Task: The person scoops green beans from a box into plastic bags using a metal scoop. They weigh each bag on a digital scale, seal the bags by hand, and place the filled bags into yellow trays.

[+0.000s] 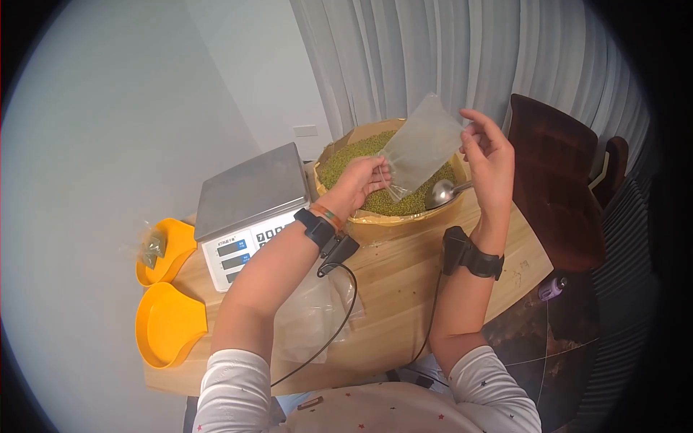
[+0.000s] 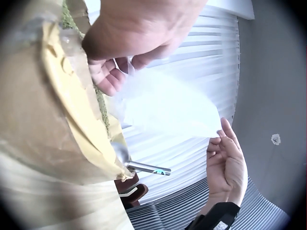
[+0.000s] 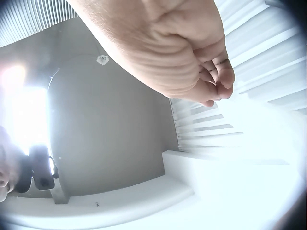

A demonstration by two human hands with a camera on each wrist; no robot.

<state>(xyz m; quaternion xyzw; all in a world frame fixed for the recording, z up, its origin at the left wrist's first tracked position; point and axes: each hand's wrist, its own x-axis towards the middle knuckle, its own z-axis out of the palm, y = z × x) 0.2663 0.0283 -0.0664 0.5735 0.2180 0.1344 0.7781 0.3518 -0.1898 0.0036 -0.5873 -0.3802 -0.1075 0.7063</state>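
A clear plastic bag (image 1: 426, 141) is stretched between both hands above an open sack (image 1: 382, 225) of small green beans (image 1: 354, 155). My left hand (image 1: 359, 182) pinches the bag's lower left end between thumb and fingers. At the opposite, upper right edge, the thumb and fingertips of my right hand (image 1: 492, 162) pinch a corner. The left wrist view shows the bag (image 2: 168, 105) spread flat, washed out by light, with the right hand (image 2: 225, 167) at its far corner. A metal scoop (image 1: 442, 193) lies on the beans below the right hand, its handle over the rim.
Left of the sack stands a digital scale (image 1: 253, 184) with a flat metal plate. Two yellow scoop-shaped trays (image 1: 167, 325) sit at the table's left edge, one holding a small filled bag (image 1: 153, 249). More plastic bags (image 1: 310, 317) lie near the body. A brown chair (image 1: 556, 173) stands at right.
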